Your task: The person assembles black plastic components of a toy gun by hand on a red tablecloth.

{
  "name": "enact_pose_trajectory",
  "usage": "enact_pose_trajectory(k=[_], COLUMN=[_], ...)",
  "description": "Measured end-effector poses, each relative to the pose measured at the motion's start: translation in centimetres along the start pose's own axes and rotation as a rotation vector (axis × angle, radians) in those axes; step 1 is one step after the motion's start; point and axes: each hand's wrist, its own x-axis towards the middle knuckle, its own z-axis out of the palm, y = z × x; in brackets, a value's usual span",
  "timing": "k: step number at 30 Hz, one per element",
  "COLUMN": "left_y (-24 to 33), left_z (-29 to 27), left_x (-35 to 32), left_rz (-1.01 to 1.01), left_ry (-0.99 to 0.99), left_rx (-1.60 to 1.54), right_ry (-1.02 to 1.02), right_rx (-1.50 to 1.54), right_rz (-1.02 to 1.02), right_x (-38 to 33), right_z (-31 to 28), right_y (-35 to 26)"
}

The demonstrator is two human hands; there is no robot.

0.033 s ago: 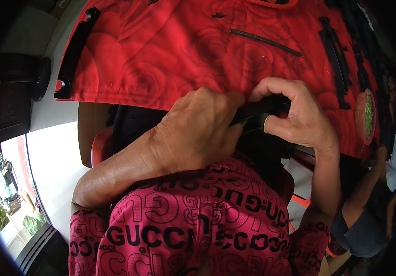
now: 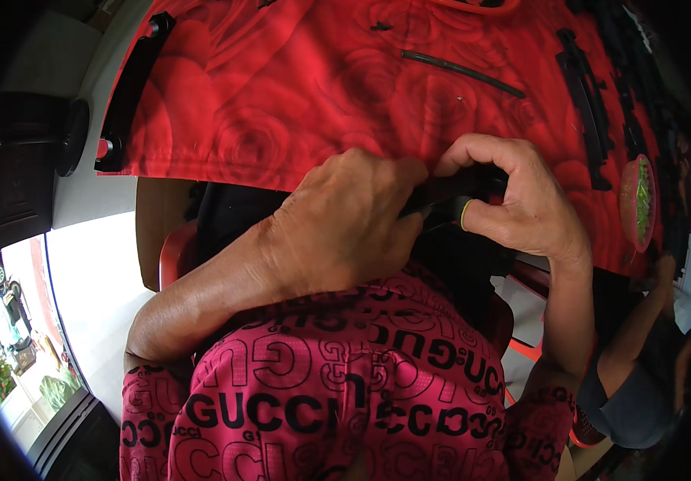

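Observation:
Close to my body, at the near edge of the red rose-patterned cloth (image 2: 249, 96), both hands hold a black plastic part (image 2: 446, 191). My left hand (image 2: 353, 220) is closed around its left end, back of the hand upward. Thumb and curled fingers of my right hand (image 2: 526, 196) grip the other end, with a thin yellowish band (image 2: 464, 215) around the thumb. Most of the part is hidden by my fingers and dark clothing behind it, so its full shape cannot be made out.
On the cloth lie a long black plastic piece (image 2: 137, 88) at left, a thin black strip (image 2: 464, 74) farther off, and black strips (image 2: 584, 108) at right. A pink dish (image 2: 640, 204) with green content stands near the right edge. Another person's arm (image 2: 642, 321) shows beyond it.
My left hand has shifted very slightly away from my body. The right hand and the black part look the same.

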Motion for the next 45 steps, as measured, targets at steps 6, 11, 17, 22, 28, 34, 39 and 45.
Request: enact_pose_trajectory(k=[6,11,17,22,28,34,39,45], left_y=[0.3,0.8,0.2,0.5,1.5,1.2,1.1,0.4], left_z=[-0.4,0.0,-0.2,-0.5,-1.3,-1.2,-1.1,-0.3], left_x=[0.2,-0.2,0.2,-0.2,-0.3,-0.5,-0.3,0.1], left_rz=[-0.013,-0.007,0.024,-0.062,-0.079,-0.072,-0.047,0.008], left_ry=[-0.035,0.007,-0.024,-0.034,-0.054,0.058,0.142,0.265], left_rx=[-0.006,0.116,0.040,0.020,0.107,0.107,0.167,0.141], right_ry=[-0.011,0.002,0.005,0.000,0.090,0.162,0.222,0.322], right_rx=[0.039,0.006,0.024,0.074,0.062,0.073,0.075,-0.073], right_rz=[0.030,0.037,0.028,-0.003,0.036,0.058,0.010,-0.052], right_x=[0.0,-0.1,-0.1,-0.3,-1.2,-0.7,-0.5,-0.4], right_z=[-0.2,0.1,-0.2,0.1,0.9,1.6,2.1,2.9], right_y=[0.0,-0.1,0.1,0.1,-0.4,-0.6,-0.3,0.7])
